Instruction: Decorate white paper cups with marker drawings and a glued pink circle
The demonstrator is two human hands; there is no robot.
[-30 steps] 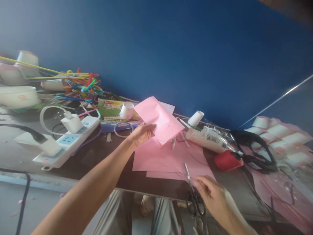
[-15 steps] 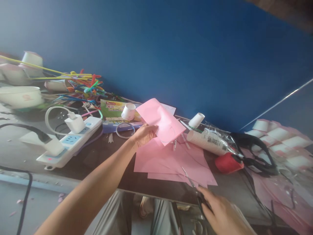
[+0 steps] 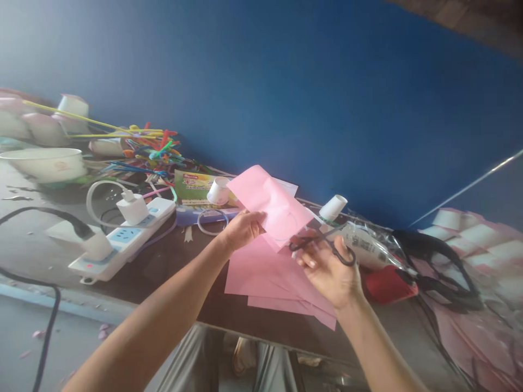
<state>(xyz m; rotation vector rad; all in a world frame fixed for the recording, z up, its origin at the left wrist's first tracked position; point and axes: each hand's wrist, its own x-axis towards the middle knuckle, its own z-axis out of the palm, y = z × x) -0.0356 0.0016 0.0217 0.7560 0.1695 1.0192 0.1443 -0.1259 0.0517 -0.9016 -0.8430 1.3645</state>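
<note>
Pinched at its lower left edge, a sheet of pink paper is held up above the table by my left hand. A curved line is faintly drawn near the sheet's lower right corner. My right hand has a pair of black-handled scissors in its fingers, close to that corner. The handles are spread apart, and the blades point up and to the right, away from the sheet. Beneath both hands, more pink paper sheets lie in an overlapping pile on the dark table.
A white power strip with plugs lies left, before colourful pipe cleaners and a white bowl. Paper cups stand behind the sheet. To the right are a red object, black straps and bagged cups.
My right hand has risen from the table's front edge toward the pink sheet, and the scissors have turned in it. My left hand holds the sheet much as before. The view has shifted slightly.
</note>
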